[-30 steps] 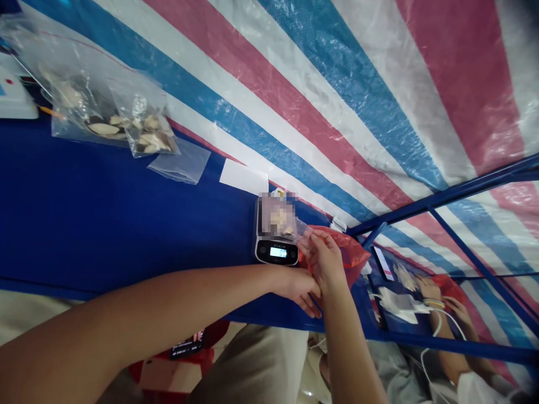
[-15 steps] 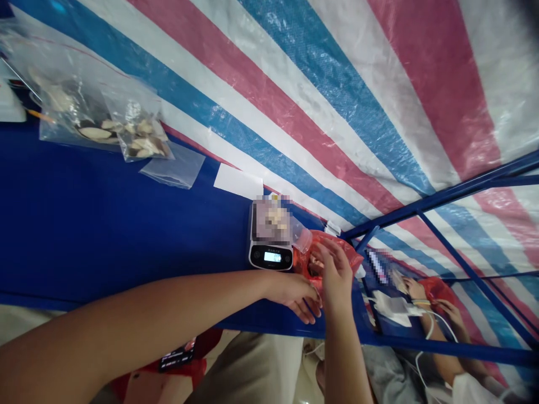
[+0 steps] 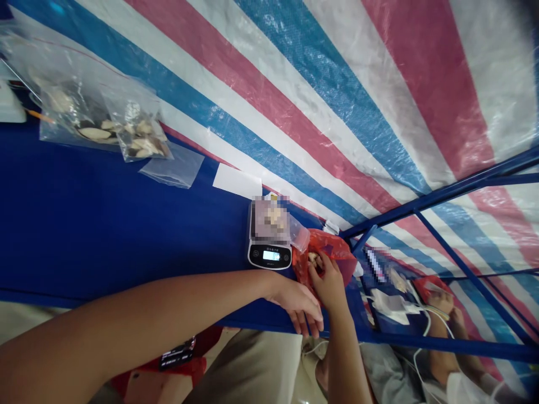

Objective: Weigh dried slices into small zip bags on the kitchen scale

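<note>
The red bag (image 3: 326,255) sits on the blue table (image 3: 105,224), just beside the scale (image 3: 269,238). The right hand (image 3: 326,280) dips curled fingers inside it. The left hand (image 3: 297,303) rests flat, fingers loosely spread. A small bag already lies on the scale; filling looks part done.

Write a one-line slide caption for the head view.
Right hand reaches into a red plastic bag beside a digital scale; left hand rests on the blue table.

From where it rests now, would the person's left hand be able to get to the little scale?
Probably yes. The left hand lies on the blue table just below the scale, and only bare tabletop shows between them; the red bag sits off to the side.
</note>
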The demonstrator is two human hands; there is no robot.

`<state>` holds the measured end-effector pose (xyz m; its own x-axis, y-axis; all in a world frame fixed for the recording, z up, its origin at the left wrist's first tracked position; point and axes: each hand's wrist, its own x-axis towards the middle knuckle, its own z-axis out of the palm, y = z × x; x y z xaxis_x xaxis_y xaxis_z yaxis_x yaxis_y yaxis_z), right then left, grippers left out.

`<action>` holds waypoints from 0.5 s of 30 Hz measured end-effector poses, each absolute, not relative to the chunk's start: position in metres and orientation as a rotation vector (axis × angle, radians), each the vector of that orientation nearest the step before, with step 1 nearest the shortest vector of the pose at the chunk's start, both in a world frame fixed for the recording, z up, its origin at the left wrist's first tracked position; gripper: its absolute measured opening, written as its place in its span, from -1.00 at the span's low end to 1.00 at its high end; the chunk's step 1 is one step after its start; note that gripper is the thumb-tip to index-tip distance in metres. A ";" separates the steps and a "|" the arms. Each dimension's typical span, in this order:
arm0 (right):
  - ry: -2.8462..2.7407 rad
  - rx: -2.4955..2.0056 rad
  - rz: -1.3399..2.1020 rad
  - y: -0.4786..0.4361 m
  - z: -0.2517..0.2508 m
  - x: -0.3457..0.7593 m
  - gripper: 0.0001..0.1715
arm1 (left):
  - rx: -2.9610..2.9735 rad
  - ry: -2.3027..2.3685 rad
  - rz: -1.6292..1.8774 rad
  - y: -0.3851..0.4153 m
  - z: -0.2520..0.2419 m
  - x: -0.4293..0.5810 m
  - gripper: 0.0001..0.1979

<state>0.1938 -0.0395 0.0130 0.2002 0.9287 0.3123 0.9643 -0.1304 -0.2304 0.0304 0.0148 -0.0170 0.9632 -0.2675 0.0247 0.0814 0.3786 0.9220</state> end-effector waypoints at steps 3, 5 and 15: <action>-1.831 -2.152 -0.266 -0.030 0.004 0.193 -0.41 | 1.160 -0.167 -0.214 0.014 -0.020 0.032 -0.72; -1.807 -2.222 -0.324 -0.025 0.000 0.194 -0.44 | 1.169 -0.147 -0.218 0.013 -0.019 0.031 -0.73; -1.675 -2.365 -0.378 -0.014 0.001 0.199 -0.58 | 1.186 -0.053 -0.177 0.030 0.034 0.001 -0.73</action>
